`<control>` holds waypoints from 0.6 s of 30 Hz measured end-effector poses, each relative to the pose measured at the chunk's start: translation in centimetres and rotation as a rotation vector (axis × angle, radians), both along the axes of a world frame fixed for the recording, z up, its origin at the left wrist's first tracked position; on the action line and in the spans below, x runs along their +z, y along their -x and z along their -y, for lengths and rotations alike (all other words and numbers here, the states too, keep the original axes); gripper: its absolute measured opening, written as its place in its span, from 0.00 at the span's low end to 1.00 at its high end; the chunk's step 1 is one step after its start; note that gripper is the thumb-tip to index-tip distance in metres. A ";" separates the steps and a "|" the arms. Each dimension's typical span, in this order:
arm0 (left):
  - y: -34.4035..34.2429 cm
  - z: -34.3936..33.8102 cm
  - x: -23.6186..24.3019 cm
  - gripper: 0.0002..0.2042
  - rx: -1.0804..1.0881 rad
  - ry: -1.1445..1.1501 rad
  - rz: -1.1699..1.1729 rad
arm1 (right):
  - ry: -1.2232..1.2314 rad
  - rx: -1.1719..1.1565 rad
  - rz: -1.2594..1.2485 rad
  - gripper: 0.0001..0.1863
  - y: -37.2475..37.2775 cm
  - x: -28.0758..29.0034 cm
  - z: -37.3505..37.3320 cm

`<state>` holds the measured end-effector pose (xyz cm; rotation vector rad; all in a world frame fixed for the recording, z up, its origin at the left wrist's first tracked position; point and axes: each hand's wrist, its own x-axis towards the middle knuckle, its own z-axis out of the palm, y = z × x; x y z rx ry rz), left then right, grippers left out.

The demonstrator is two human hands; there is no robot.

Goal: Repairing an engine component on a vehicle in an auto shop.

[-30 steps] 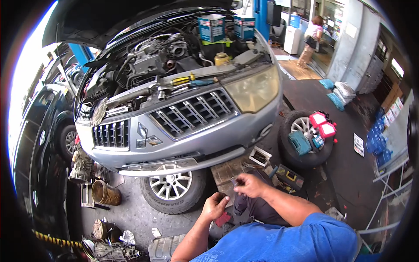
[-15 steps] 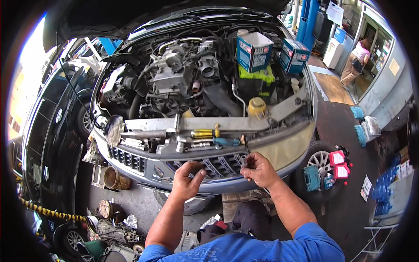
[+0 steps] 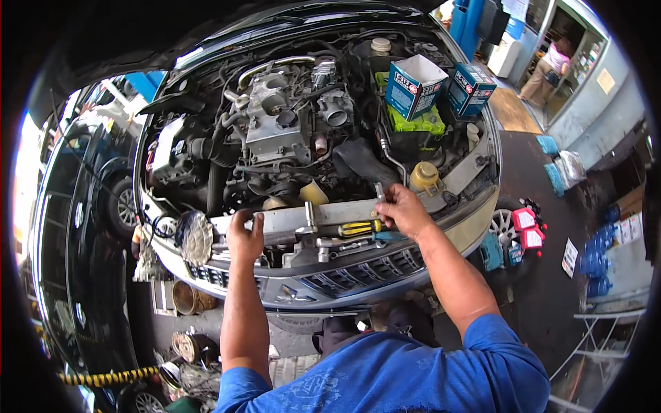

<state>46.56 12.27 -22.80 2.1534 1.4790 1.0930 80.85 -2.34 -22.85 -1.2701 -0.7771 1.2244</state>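
My right hand point(image 3: 405, 212) pinches a small silver metal cylinder point(image 3: 379, 191), held upright above the front panel point(image 3: 336, 212) of an open engine bay. It looks like a socket. To the left, my left hand point(image 3: 245, 237) hovers by the same panel with thumb and fingers apart and nothing visible in it. Between the hands lie screwdrivers with yellow handles point(image 3: 357, 228), a blue-handled tool point(image 3: 390, 236), wrenches point(image 3: 352, 248) and an upright metal tool point(image 3: 309, 217). A crumpled clear plastic bundle point(image 3: 196, 237) rests left of my left hand.
The engine point(image 3: 275, 134) fills the bay under a raised hood. An open blue box point(image 3: 415, 88) stands on a lime-green battery point(image 3: 417, 124), beside a second box point(image 3: 471, 91). A yellow reservoir point(image 3: 425, 177) sits nearby. A dark car point(image 3: 89, 255) is at left; another person point(image 3: 551, 65) stands far right.
Both hands have moved forward over the front panel and apart, the left one going leftward. My right hand still holds the silver cylinder. The view has shifted, showing more of the engine.
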 end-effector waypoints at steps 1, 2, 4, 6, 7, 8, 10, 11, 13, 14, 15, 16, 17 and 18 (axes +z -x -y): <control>0.7 -2.2 -0.3 0.17 0.036 0.027 -0.132 | 0.037 -0.047 0.016 0.08 0.1 -0.2 -1.2; 0.3 -4.0 -0.7 0.19 0.094 0.050 -0.212 | 0.066 -0.074 0.029 0.07 -0.5 -0.4 -2.5; 0.3 -6.8 -2.4 0.26 0.186 0.156 -0.364 | 0.167 -0.100 0.079 0.06 -1.4 -0.5 -5.5; -0.3 -8.1 -4.1 0.31 0.167 0.338 -0.413 | 0.219 -0.142 0.105 0.06 -2.3 -0.1 -8.4; -1.1 -8.3 -4.7 0.34 0.130 0.452 -0.425 | 0.240 -0.171 0.093 0.06 -3.1 -0.6 -9.9; -2.0 -7.8 -4.3 0.36 0.108 0.495 -0.478 | 0.250 -0.190 0.084 0.06 -4.0 -1.0 -11.3; -2.6 -7.1 -3.5 0.39 0.101 0.576 -0.544 | 0.280 -0.190 0.097 0.07 -5.0 -1.0 -14.7; -3.3 -6.9 -2.9 0.39 0.128 0.621 -0.565 | 0.298 -0.183 0.104 0.07 -5.6 -0.8 -16.1; -4.4 -6.9 -2.6 0.40 0.218 0.645 -0.562 | 0.305 -0.195 0.171 0.07 -6.6 -1.2 -19.2; -4.7 -7.1 -2.7 0.41 0.247 0.656 -0.534 | 0.360 -0.167 0.225 0.06 -7.2 -1.4 -20.6; -5.0 -7.6 -3.2 0.40 0.281 0.655 -0.550 | 0.416 -0.137 0.277 0.06 -7.8 -1.7 -22.0; -5.3 -7.8 -3.4 0.39 0.328 0.673 -0.566 | 0.450 -0.133 0.322 0.06 -8.1 -2.6 -23.5; -6.1 -7.9 -3.3 0.39 0.364 0.686 -0.581 | 0.506 -0.120 0.404 0.07 -8.8 -3.0 -24.7; -7.0 -7.9 -3.2 0.39 0.405 0.675 -0.606 | 0.533 -0.125 0.422 0.07 -9.5 -3.6 -25.5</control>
